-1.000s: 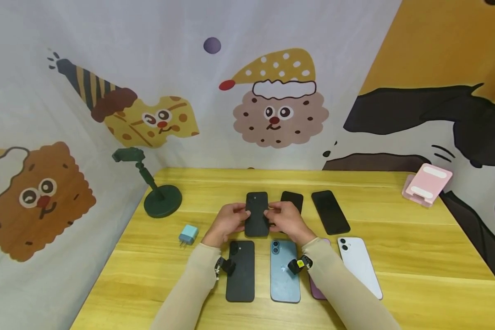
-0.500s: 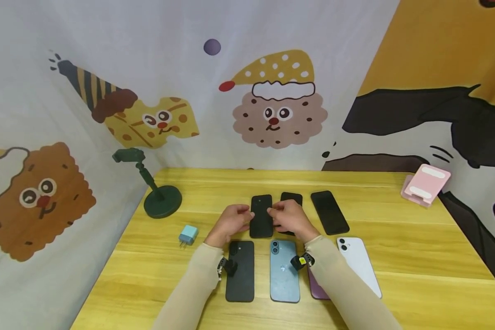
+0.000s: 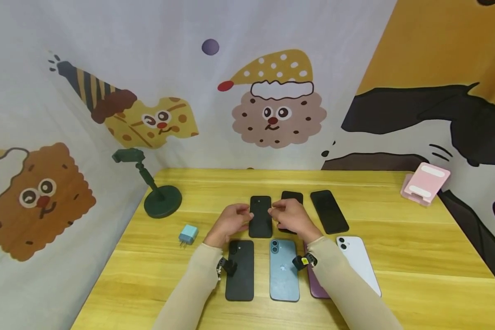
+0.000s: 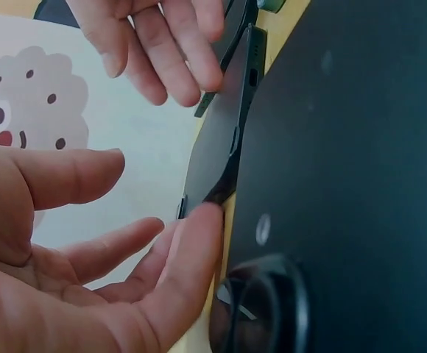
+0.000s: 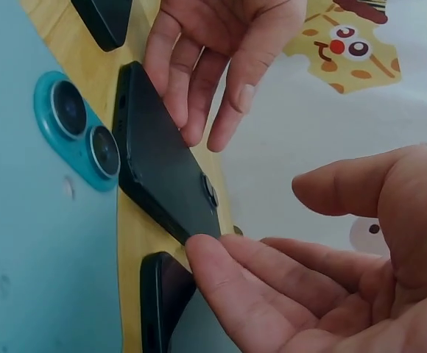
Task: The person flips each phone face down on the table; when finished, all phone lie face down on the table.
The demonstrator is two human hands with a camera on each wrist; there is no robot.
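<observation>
A black phone (image 3: 261, 217) lies back side up on the wooden table, between both hands. My left hand (image 3: 231, 222) is at its left edge, with fingers relaxed and fingertips touching or nearly touching the side. At the right edge, my right hand (image 3: 290, 216) has its fingers loosely extended and its thumb lifted away, as the right wrist view shows. Neither hand grips the phone (image 5: 166, 162). Under and behind the right hand is another black phone (image 3: 293, 198), partly hidden. Below the left hand lies a dark phone (image 3: 240, 279), beside a blue phone (image 3: 284, 279).
A black phone (image 3: 329, 211) lies at the back right. A white phone (image 3: 360, 263) and a purple phone (image 3: 318, 286), both partly covered by the right forearm, lie in front. A green stand (image 3: 162, 201), a blue charger plug (image 3: 188, 234) and a pink stand (image 3: 429, 183) are around.
The black phone has shifted slightly right and toward the person and lies on the table. Both hands have loosened from its sides. Over the last half second little has moved.
</observation>
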